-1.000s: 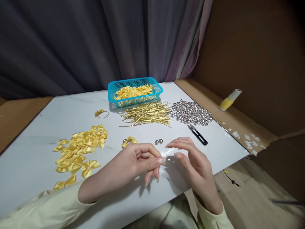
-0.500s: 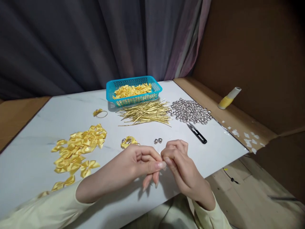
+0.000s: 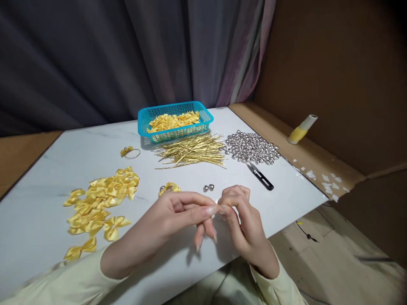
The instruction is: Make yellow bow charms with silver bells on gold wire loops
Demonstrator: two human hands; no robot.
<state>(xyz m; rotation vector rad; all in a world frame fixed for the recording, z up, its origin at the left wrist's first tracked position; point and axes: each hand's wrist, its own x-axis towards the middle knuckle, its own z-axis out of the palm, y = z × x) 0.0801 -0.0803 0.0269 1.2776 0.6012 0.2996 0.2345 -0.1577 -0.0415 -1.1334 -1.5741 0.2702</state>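
Note:
My left hand (image 3: pixel 181 216) and my right hand (image 3: pixel 243 220) meet fingertip to fingertip above the front of the white table. Each is closed in a pinch, and what sits between the fingertips is too small and hidden to name. Just beyond the hands lie two silver beads (image 3: pixel 208 187), side by side. A yellow bow piece with silver beads (image 3: pixel 170 187) shows partly behind my left hand. Yellow satin bows (image 3: pixel 104 199) are spread to the left of my left forearm.
A blue basket (image 3: pixel 142 123) of yellow bows stands at the back. Before it lie gold twist ties (image 3: pixel 193 151), with a pile of silver beads (image 3: pixel 252 146) and black thread snips (image 3: pixel 260 176) to their right. A ring with a bow (image 3: pixel 131 152) lies left. A yellow-white tube (image 3: pixel 302 129) stands on cardboard.
Both hands stay pinched together, with small shifts of the fingers; the right thumb is more bent. The whole view has shifted slightly, so the table things appear a little further left.

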